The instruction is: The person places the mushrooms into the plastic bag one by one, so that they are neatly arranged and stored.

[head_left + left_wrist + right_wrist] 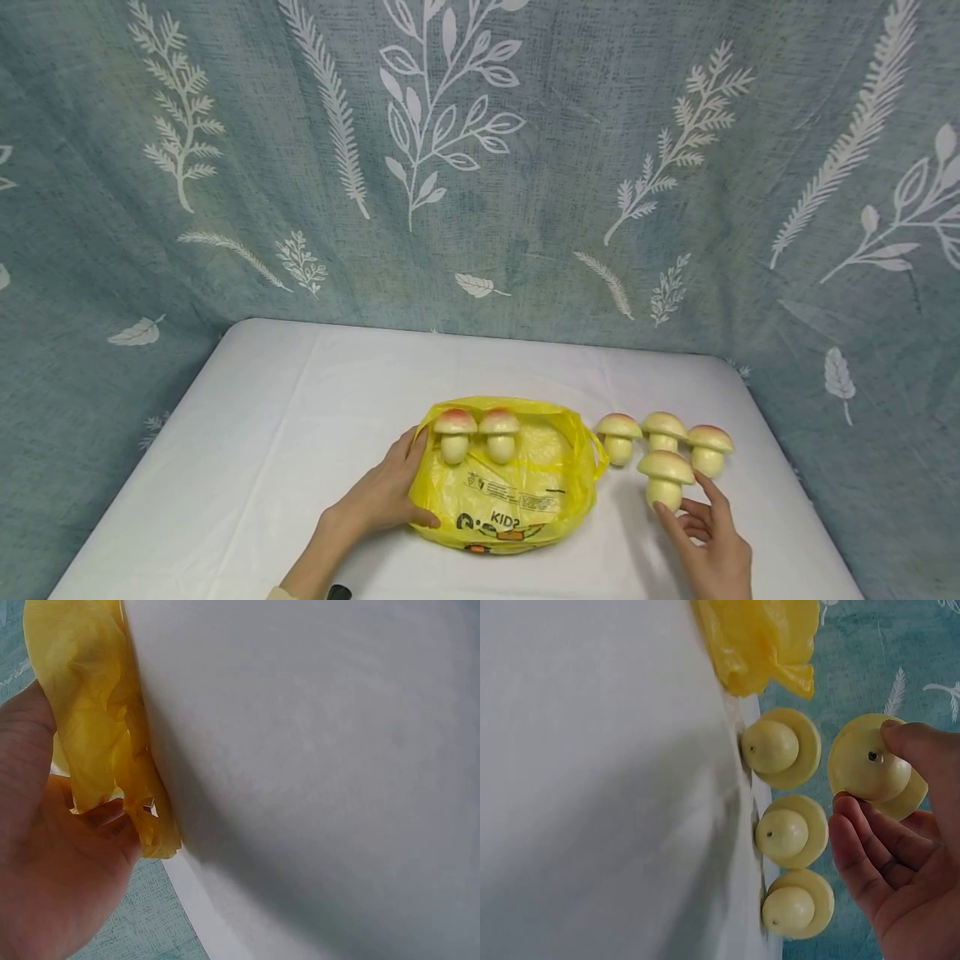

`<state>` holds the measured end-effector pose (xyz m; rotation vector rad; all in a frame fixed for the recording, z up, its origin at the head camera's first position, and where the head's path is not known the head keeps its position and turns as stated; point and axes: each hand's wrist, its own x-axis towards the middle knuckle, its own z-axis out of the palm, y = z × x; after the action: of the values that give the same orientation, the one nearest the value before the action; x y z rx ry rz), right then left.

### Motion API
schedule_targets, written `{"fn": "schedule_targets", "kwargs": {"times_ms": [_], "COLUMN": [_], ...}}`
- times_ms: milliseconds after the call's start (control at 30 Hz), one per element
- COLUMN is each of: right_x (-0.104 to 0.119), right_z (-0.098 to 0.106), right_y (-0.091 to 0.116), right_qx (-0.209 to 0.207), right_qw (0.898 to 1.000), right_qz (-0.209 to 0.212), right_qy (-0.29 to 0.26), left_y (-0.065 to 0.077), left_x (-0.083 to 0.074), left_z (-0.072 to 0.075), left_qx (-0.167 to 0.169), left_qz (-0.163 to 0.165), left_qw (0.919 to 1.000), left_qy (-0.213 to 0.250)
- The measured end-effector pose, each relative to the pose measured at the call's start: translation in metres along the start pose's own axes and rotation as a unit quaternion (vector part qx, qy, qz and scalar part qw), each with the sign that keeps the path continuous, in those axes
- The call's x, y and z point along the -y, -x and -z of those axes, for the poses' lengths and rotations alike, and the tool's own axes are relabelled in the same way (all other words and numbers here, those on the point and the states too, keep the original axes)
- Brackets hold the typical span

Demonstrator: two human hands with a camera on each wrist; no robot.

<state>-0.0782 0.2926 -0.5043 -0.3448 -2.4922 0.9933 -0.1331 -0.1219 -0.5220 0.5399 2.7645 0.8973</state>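
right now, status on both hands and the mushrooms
Right hand pinching one cream, round-capped mushroom, aloft; three more behind. Left hand holding yellow plastic bag, two mushrooms inside. Bag open, nothing visibly blocking it.

This place is looking like a curtained-off table space; home or studio, one cannot tell. A blue-green, leaf-patterned curtain [555, 192] is filling the head view's upper half and running down both sides, while a white-covered table [285, 425] is standing at lower centre.

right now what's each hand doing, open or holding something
Left hand: closed, holding the side of the yellow bag.
Right hand: closed, holding a mushroom between thumb and fingers.
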Motion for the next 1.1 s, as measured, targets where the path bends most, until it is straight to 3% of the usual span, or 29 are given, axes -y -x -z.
{"fn": "schedule_targets", "kwargs": {"times_ms": [1100], "right_x": [0.058], "right_z": [-0.034], "right_y": [-0.011], "right_qx": [0.072], "right_qw": [0.99], "right_qz": [0.118], "right_qy": [-0.035], "left_y": [0.0], "left_x": [0.001], "left_z": [-0.001], "left_qx": [-0.003], "left_qz": [-0.003], "left_qw": [1.0], "left_qy": [0.005]}}
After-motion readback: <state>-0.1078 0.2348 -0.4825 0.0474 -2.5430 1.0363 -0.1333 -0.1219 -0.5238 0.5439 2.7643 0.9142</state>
